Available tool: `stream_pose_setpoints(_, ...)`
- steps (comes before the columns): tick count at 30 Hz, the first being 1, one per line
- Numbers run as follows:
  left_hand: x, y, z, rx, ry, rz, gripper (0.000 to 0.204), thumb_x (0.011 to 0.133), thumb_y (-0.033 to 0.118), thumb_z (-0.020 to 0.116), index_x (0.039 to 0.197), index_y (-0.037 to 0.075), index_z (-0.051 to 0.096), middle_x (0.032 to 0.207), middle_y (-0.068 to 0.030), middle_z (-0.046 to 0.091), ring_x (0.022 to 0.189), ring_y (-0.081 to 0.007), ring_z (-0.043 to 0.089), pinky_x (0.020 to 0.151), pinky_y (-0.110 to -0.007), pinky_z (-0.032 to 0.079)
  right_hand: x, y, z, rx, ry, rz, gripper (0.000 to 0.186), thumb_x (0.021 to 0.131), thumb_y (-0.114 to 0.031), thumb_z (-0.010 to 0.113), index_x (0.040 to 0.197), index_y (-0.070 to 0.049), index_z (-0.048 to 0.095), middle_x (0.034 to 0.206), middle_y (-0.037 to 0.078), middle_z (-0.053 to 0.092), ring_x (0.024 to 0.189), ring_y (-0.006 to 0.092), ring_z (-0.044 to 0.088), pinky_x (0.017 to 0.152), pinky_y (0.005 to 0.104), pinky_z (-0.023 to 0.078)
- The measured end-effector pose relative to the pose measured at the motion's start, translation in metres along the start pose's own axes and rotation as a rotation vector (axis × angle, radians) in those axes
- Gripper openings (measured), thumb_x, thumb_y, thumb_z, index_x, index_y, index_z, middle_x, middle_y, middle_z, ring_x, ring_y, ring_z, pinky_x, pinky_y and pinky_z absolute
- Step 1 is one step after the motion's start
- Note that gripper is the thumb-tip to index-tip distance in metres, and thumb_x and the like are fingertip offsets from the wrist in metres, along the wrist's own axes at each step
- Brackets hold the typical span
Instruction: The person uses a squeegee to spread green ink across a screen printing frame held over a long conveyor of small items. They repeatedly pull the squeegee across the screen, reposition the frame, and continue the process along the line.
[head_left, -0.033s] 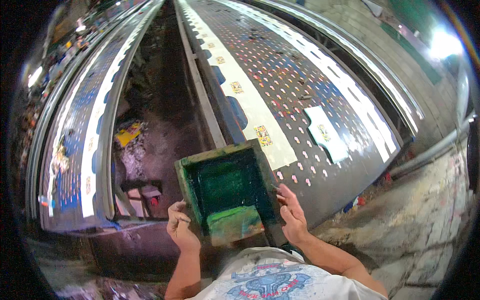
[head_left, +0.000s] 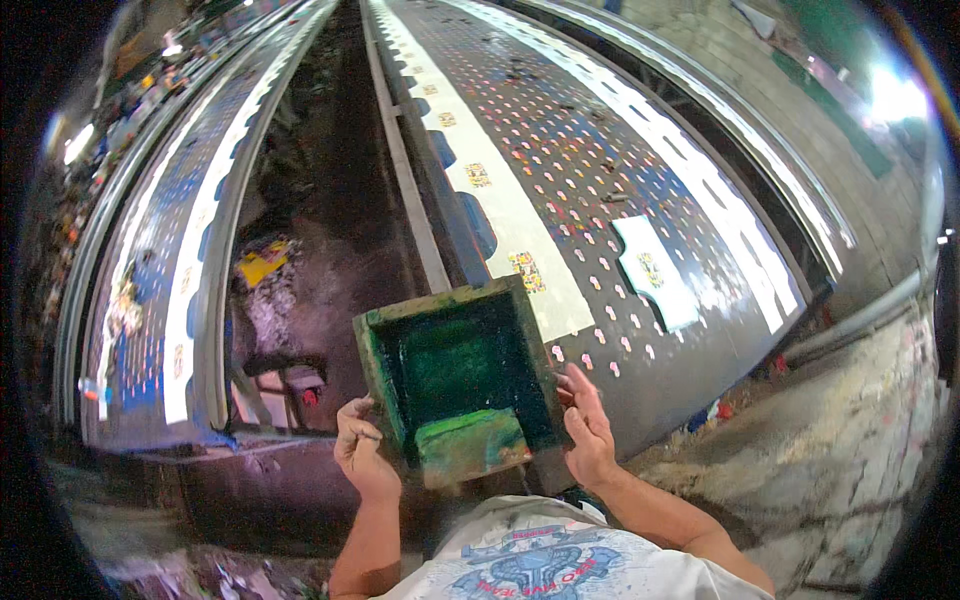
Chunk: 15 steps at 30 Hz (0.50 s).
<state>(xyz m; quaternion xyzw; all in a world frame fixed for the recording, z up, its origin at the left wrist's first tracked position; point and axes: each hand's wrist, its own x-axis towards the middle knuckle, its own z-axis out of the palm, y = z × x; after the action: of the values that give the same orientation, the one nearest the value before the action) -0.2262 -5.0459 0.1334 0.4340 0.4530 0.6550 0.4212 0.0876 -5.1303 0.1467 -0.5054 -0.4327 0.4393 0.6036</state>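
Note:
A screen-printing frame [head_left: 450, 355] with dark green mesh and a worn, stained rim is held up in front of my body, tilted a little. A lighter green, paint-smeared patch lies across its near end. My left hand [head_left: 362, 448] is closed at the frame's left edge, thumb and fingers pinching the rim. On the opposite side my right hand [head_left: 588, 425] grips the right edge, its fingers partly hidden at the rim. Beyond the frame, a long pale fabric strip [head_left: 500, 235] with small colourful square prints runs along the table.
To the right stretches a long dark printing table [head_left: 690, 375] dotted with small pink marks; a white cut fabric piece [head_left: 655, 280] lies on it. A second long table [head_left: 145, 400] stands left, across a dark gap holding a yellow item [head_left: 262, 264]. A pipe [head_left: 860, 325] runs at right.
The surroundings shift very slightly in view. Both hands keep the same hold on the screen-printing frame, which has barely moved.

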Motion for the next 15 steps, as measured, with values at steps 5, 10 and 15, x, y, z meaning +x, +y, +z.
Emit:
stream_pose_setpoints(5, -0.056, 0.012, 0.073, 0.041, 0.080, 0.081, 0.005, 0.090, 0.008, 0.069, 0.089, 0.007, 0.064, 0.137, -0.0188, 0.068, 0.135, -0.0315, 0.063, 0.118, -0.047, 0.044, 0.015, 0.028, -0.078, 0.315, 0.018, 0.164, 0.070, 0.121, -0.038, 0.054, 0.177, 0.000, 0.036, 0.178, 0.017, 0.044, 0.162, 0.0278, 0.040, 0.136, 0.0422, 0.025)
stream_pose_setpoints(10, -0.098, 0.033, 0.106, 0.176, 0.231, -0.004, 0.019, 0.113, 0.026, 0.062, 0.117, 0.010, 0.072, 0.167, -0.0140, 0.061, 0.135, -0.0184, 0.063, 0.090, -0.027, 0.050, 0.027, 0.036, -0.121, 0.383, -0.093, 0.387, 0.064, 0.121, -0.041, 0.054, 0.170, 0.000, 0.049, 0.176, 0.011, 0.048, 0.160, 0.0252, 0.045, 0.135, 0.0406, 0.031)
stream_pose_setpoints(15, -0.113, 0.026, 0.126, 0.217, 0.146, 0.087, 0.028, 0.108, 0.018, 0.063, 0.131, 0.006, 0.071, 0.167, -0.0115, 0.061, 0.140, -0.0216, 0.062, 0.098, -0.032, 0.055, 0.027, 0.025, -0.147, 0.342, -0.010, 0.447, 0.055, 0.122, -0.033, 0.054, 0.171, -0.007, 0.051, 0.170, 0.009, 0.054, 0.148, 0.0240, 0.057, 0.127, 0.0411, 0.042)
